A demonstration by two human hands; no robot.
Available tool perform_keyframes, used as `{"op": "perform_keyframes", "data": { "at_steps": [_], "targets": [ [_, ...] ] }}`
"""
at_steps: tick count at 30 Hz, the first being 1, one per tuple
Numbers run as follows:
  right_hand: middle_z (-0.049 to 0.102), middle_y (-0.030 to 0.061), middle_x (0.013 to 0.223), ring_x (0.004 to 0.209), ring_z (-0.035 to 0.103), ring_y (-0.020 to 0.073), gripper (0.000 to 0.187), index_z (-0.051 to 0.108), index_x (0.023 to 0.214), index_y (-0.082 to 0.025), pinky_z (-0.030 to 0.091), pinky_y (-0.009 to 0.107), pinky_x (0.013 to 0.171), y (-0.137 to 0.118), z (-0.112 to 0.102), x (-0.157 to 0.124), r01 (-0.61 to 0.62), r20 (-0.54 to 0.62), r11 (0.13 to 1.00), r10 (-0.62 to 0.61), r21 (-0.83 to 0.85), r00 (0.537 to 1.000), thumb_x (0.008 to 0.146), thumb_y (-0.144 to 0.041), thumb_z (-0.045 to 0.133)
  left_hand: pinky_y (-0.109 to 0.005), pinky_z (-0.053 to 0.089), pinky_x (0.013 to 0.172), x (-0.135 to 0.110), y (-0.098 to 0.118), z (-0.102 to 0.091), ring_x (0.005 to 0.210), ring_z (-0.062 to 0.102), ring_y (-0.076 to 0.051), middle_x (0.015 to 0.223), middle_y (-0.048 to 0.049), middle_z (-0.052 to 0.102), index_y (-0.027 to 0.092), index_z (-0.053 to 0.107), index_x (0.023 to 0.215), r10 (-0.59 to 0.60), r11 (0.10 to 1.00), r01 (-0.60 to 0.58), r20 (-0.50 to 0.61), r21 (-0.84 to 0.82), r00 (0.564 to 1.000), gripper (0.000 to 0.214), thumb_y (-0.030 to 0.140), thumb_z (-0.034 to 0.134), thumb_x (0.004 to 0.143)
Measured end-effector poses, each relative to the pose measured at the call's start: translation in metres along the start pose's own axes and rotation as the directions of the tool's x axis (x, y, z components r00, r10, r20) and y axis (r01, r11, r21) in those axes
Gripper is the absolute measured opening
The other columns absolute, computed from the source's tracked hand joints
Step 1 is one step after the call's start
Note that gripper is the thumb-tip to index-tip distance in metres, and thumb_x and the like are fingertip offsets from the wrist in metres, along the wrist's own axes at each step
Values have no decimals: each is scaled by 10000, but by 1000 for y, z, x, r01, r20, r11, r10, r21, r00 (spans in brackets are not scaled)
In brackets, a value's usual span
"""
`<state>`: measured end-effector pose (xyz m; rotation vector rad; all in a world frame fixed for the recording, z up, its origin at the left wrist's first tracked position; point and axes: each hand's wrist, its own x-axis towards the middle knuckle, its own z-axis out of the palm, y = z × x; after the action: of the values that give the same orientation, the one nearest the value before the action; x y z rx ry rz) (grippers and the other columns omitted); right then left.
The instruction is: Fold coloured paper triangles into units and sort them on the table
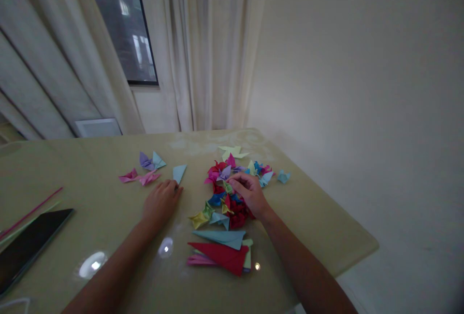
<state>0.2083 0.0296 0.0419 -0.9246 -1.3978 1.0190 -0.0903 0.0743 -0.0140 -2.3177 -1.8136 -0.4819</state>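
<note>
My left hand point(160, 201) lies flat on the tablecloth point(108, 198), fingers stretched out, the fingertips touching the lower tip of a light blue folded paper triangle point(179, 173). My right hand point(249, 192) rests on a heap of colourful folded paper figures point(226, 193), its fingers curled and pinched at a small piece in the pile; I cannot make out which one. Flat folded papers, a teal one point(221, 237) over a red one point(221, 256), lie near me below the heap.
Pink point(139, 177), purple and teal paper figures point(151, 161) sit left of the triangle. A dark tablet point(29, 246) and thin pink and green sticks point(31, 213) lie at the left. The table's right edge point(326, 193) drops beside a wall; curtains and a window stand behind.
</note>
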Motion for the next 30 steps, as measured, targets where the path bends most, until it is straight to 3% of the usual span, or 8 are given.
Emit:
{"op": "perform_keyframes", "data": {
  "at_steps": [5,10,14,18,21,24,27,30],
  "targets": [
    [593,-17,605,532,500,137,325,771,864,-207,391,254,486,-1,1,0,-5,7,1000,5,-14,1000,863,-532,766,-358,553,804,-9,11,-10,1004,693,-285,1047,-166,718,169,676,1110,-29,999,29,4,37,1000,351,23,409,935],
    [604,-13,605,531,505,141,331,772,854,-211,400,258,486,1,1,1,3,0,1000,-3,-26,1000,853,-542,769,-393,558,846,-11,1,-3,990,709,-298,1015,-173,729,134,646,1178,-83,996,83,-28,22,996,386,22,361,943],
    [609,-11,627,556,527,148,340,774,868,-210,429,268,520,3,1,1,18,10,999,-18,-36,1000,870,-549,754,-439,532,966,-9,-5,-5,1115,668,-308,1166,-154,700,169,615,1166,-130,981,87,-261,-171,957,287,142,424,954],
    [616,-5,688,605,543,150,349,766,917,-209,440,263,553,4,3,1,23,59,999,-20,-41,998,892,-556,739,-386,537,838,-12,19,-22,953,653,-266,976,-99,646,202,587,1004,-113,931,-53,-424,-361,898,203,195,384,1000],
    [640,-1,805,689,581,153,407,742,1113,-226,469,260,624,8,4,-1,44,144,999,-42,-14,989,874,-554,770,-317,504,709,-20,48,-34,778,617,-204,854,-37,588,225,550,940,8,866,-204,-395,-456,919,196,223,378,1036],
    [623,-14,769,665,553,140,361,739,997,-210,442,251,617,11,2,-5,67,227,995,-50,-68,973,866,-543,787,-297,494,685,-29,68,-40,754,634,-182,905,-35,620,223,556,1047,215,823,-351,-326,-447,920,214,351,388,1077],
    [594,-19,660,599,500,129,374,716,785,-189,389,247,566,10,-1,-7,108,263,981,-63,-158,963,900,-544,746,-292,472,622,-34,75,-42,697,651,-183,881,-31,659,216,542,1110,426,790,-506,-283,-345,859,337,503,368,1086],
    [651,4,675,594,545,142,394,728,811,-190,418,257,563,5,-4,-6,100,207,990,-78,-102,975,920,-568,704,-291,442,574,-37,79,-41,620,633,-177,769,-14,666,222,542,992,561,757,-605,-227,-248,796,393,513,303,1104]
  ]
}}
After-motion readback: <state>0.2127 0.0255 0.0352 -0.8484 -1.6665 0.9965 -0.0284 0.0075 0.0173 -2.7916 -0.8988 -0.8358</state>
